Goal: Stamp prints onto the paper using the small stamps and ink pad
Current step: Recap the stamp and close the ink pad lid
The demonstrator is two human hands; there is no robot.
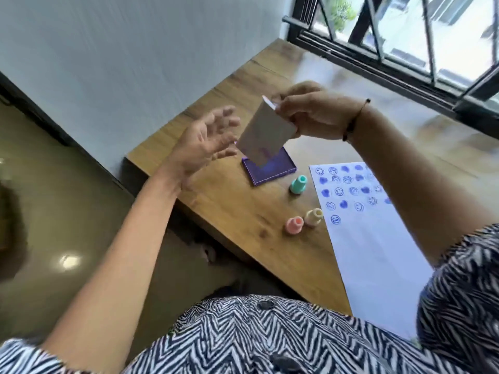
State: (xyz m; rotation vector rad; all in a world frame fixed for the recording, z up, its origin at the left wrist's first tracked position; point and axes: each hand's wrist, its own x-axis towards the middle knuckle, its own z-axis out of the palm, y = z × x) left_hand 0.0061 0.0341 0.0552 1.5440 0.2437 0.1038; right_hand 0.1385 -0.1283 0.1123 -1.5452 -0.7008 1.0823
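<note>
My right hand (313,114) holds a flat whitish lid (266,133) by its top edge, tilted in the air above the purple ink pad (270,171). Just left of the lid hovers my left hand (205,139), fingers spread and holding nothing. The ink pad lies on the wooden table (235,206). A mint green stamp (298,184) stands beside it. Nearer me, a pink stamp (293,224) and a cream stamp (313,216) stand together. The white paper (378,252) to the right carries several blue smiley and blot prints.
The table's left edge drops to a glossy floor (81,211). A white wall (135,63) runs behind the table, and a black-framed window (405,44) lies at the far right. My zebra-patterned shirt (270,338) fills the foreground.
</note>
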